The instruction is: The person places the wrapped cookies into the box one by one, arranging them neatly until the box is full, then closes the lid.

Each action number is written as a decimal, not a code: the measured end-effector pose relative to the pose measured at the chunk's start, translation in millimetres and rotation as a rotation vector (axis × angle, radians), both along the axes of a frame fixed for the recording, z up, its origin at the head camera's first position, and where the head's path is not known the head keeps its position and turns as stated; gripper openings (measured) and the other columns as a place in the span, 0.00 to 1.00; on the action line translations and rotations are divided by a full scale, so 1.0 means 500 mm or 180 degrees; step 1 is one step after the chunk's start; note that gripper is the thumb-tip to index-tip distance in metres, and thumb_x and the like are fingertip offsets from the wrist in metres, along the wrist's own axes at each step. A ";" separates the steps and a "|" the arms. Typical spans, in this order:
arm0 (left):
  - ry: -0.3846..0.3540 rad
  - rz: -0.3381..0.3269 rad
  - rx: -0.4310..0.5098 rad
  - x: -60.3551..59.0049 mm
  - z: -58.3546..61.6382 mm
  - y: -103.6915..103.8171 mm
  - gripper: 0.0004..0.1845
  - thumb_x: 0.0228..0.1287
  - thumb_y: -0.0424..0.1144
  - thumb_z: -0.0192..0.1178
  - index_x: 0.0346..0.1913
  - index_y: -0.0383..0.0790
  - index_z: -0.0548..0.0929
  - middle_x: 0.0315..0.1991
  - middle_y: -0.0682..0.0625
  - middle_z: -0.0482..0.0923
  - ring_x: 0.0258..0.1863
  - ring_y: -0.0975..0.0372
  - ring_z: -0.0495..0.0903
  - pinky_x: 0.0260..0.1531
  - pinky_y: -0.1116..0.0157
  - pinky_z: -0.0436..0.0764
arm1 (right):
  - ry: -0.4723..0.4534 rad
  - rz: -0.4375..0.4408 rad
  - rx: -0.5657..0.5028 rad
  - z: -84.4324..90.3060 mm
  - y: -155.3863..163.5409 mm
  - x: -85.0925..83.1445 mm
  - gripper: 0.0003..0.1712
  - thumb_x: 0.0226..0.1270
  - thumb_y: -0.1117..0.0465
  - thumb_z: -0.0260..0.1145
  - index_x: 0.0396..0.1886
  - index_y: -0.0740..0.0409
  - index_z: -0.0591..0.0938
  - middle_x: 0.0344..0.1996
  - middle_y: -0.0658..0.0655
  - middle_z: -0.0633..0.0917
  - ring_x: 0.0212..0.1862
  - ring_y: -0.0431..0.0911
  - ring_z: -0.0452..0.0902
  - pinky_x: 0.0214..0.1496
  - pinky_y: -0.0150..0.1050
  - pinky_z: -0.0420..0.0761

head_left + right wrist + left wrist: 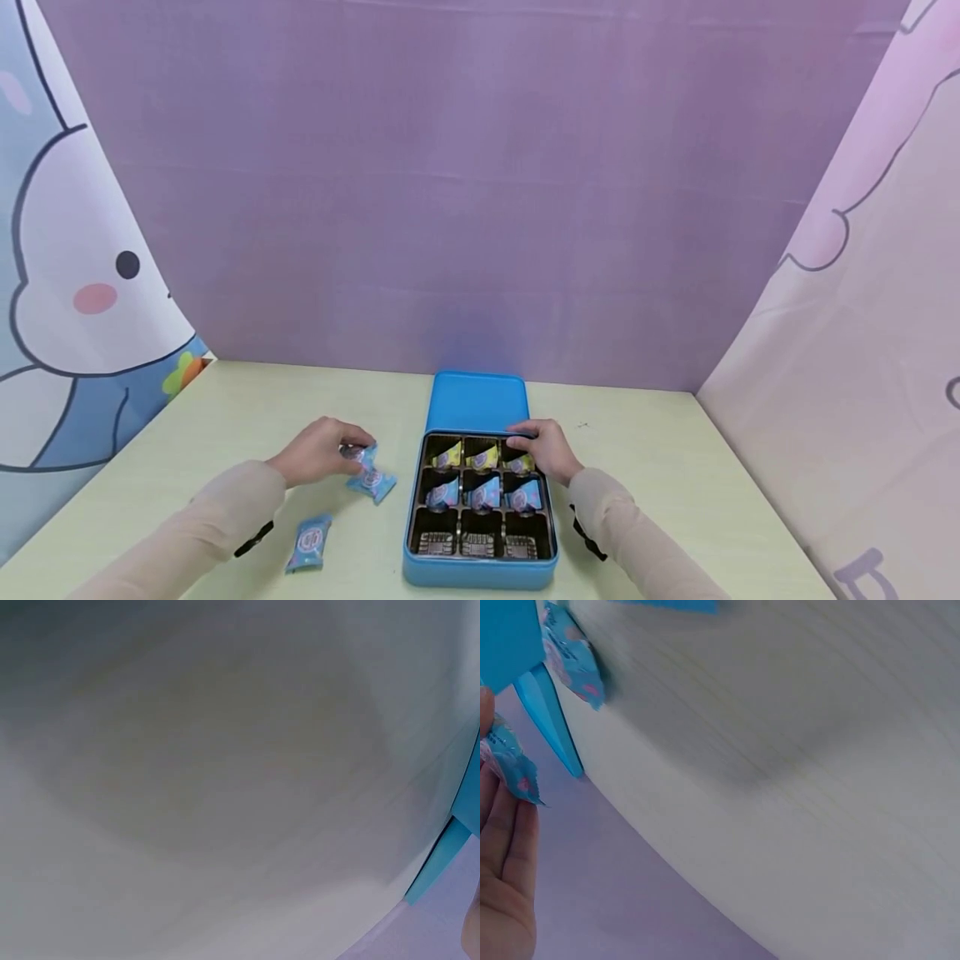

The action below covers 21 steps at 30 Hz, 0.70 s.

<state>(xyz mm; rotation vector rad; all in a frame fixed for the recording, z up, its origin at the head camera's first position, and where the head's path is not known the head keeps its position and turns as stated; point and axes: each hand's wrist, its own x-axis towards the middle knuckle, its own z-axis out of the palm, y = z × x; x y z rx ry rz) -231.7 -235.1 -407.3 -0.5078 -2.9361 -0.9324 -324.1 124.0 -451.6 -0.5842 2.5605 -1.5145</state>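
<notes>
My left hand pinches a blue-wrapped sweet between thumb and fingers, left of a blue tin. Just below that hand, another blue-wrapped sweet lies on the table, and a third blue sweet lies nearer the front. Inside the tin, a dark tray has three rows of compartments: yellow-wrapped sweets at the back, blue-wrapped sweets in the middle, bare compartments in front. My right hand rests over the tin's back right corner, fingers reaching over the rim; its fingertips partly cover the corner compartment.
The tin's blue lid lies behind it, by the purple backdrop. A pale table carries everything, with printed cloth walls on both sides.
</notes>
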 end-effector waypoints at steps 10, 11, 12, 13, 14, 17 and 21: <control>-0.0125 -0.0104 0.0135 0.016 0.018 0.053 0.18 0.45 0.35 0.71 0.44 0.41 0.84 0.41 0.51 0.83 0.39 0.62 0.81 0.36 0.66 0.82 | -0.0003 -0.0008 0.0024 0.003 0.000 0.000 0.16 0.61 0.61 0.63 0.49 0.60 0.82 0.50 0.61 0.81 0.47 0.50 0.79 0.31 0.37 0.72; -0.0145 -0.0122 0.0154 0.018 0.020 0.058 0.18 0.45 0.35 0.71 0.44 0.41 0.84 0.41 0.51 0.83 0.38 0.62 0.81 0.36 0.66 0.81 | -0.0005 -0.0007 0.0027 0.002 0.000 0.001 0.16 0.61 0.61 0.63 0.48 0.59 0.82 0.50 0.61 0.81 0.47 0.50 0.79 0.32 0.37 0.72; -0.0151 -0.0137 0.0158 0.020 0.022 0.062 0.18 0.45 0.36 0.71 0.44 0.41 0.84 0.41 0.51 0.84 0.38 0.62 0.81 0.36 0.66 0.81 | -0.0005 -0.0001 0.0024 0.002 0.000 0.001 0.16 0.61 0.61 0.63 0.48 0.60 0.82 0.50 0.61 0.81 0.47 0.50 0.79 0.32 0.37 0.72; -0.0143 -0.0153 0.0158 0.022 0.023 0.067 0.18 0.45 0.36 0.71 0.44 0.41 0.84 0.41 0.51 0.84 0.39 0.61 0.81 0.36 0.65 0.81 | -0.0012 -0.0002 0.0020 0.002 0.000 0.001 0.16 0.61 0.61 0.63 0.48 0.59 0.82 0.50 0.61 0.81 0.46 0.49 0.79 0.31 0.37 0.72; -0.0132 -0.0177 0.0155 0.023 0.025 0.072 0.18 0.45 0.36 0.71 0.44 0.41 0.84 0.41 0.51 0.84 0.39 0.61 0.81 0.36 0.65 0.82 | -0.0018 -0.0004 0.0014 0.002 0.000 0.001 0.16 0.61 0.61 0.63 0.48 0.59 0.82 0.50 0.61 0.81 0.45 0.49 0.79 0.31 0.37 0.72; -0.0068 -0.0234 0.0110 0.027 0.028 0.083 0.19 0.45 0.36 0.71 0.44 0.41 0.84 0.40 0.51 0.84 0.39 0.61 0.81 0.36 0.66 0.82 | -0.0031 -0.0020 0.0003 0.004 -0.001 0.001 0.16 0.61 0.61 0.63 0.48 0.59 0.82 0.49 0.61 0.81 0.43 0.47 0.80 0.31 0.37 0.72; -0.0017 -0.0275 0.0088 0.031 0.034 0.096 0.19 0.44 0.36 0.71 0.44 0.40 0.85 0.40 0.51 0.84 0.39 0.61 0.82 0.37 0.66 0.82 | -0.0038 -0.0028 0.0003 0.004 -0.001 0.000 0.16 0.61 0.60 0.63 0.48 0.59 0.82 0.49 0.61 0.81 0.43 0.46 0.80 0.31 0.37 0.71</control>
